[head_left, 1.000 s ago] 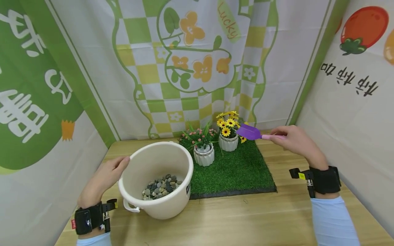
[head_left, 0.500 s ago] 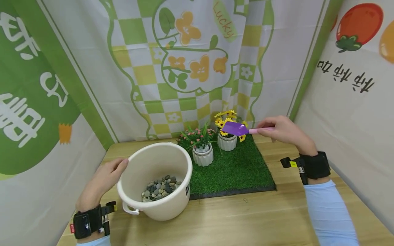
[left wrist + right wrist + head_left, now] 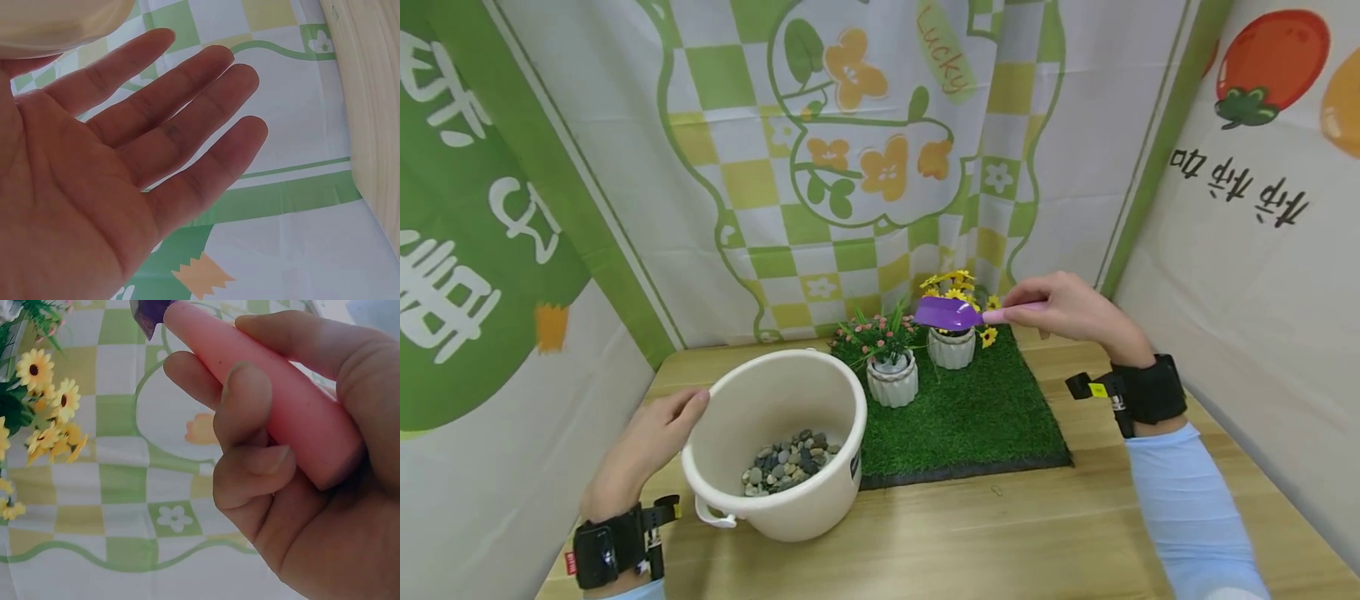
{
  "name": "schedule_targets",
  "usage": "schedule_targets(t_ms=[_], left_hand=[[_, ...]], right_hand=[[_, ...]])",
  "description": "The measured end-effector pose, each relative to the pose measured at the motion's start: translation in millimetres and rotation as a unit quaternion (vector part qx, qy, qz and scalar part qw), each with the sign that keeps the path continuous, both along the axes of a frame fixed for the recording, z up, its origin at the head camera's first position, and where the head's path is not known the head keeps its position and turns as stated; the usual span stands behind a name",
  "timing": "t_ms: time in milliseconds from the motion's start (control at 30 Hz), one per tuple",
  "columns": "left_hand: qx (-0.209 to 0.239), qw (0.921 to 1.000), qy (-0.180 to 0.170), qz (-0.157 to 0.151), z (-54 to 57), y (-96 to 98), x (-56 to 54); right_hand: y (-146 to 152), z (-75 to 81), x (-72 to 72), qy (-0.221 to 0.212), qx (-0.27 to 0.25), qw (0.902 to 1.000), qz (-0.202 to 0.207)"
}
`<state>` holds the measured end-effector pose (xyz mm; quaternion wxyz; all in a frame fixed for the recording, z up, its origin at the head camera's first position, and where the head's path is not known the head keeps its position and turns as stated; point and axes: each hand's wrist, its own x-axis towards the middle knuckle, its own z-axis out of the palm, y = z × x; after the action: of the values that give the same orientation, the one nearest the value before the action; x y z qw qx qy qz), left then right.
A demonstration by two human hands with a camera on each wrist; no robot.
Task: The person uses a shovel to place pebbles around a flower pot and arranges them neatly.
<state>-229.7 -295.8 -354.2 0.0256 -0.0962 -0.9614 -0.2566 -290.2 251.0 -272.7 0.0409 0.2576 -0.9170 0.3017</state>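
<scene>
My right hand (image 3: pixel 1063 310) grips the pink handle (image 3: pixel 269 394) of a small purple garden trowel (image 3: pixel 949 314), its blade pointing left in front of the yellow flowers. The blade is held in the air. At the left, a cream bucket (image 3: pixel 805 508) holds several grey and brown pebbles (image 3: pixel 786 463) on its bottom. My left hand (image 3: pixel 651 437) touches the bucket's left rim near the thumb. In the left wrist view its fingers (image 3: pixel 212 156) are straight and spread, with nothing between them.
Two white pots stand on a green turf mat (image 3: pixel 970 417): one with pink flowers (image 3: pixel 892 379), one with yellow flowers (image 3: pixel 951 350). The mat lies on a wooden table (image 3: pixel 970 533). Printed cloth (image 3: pixel 1075 167) walls the back and both sides.
My right hand has carried the trowel to the left and slightly up, across the yellow flowers toward the pink ones. My left hand has stayed at the bucket's rim.
</scene>
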Motion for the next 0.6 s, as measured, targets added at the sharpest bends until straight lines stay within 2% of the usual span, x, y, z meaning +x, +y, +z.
schedule_targets(t_ms=[233, 433, 600], left_hand=[[-0.006, 0.9996, -0.023, 0.014, -2.2, -5.9, 5.3], [-0.012, 0.9998, -0.011, 0.011, -1.7, -3.9, 1.5], [-0.010, 0.9998, -0.016, 0.009, -0.6, 0.7, -1.0]], right_hand=[[-18, 10.4, -10.0, 0.026, 0.008, 0.9987, 0.044], [-26, 19.5, -7.3, 0.049, 0.023, 0.9970, 0.055], [-33, 27.7, -3.6, 0.062, 0.025, 0.9959, 0.060]])
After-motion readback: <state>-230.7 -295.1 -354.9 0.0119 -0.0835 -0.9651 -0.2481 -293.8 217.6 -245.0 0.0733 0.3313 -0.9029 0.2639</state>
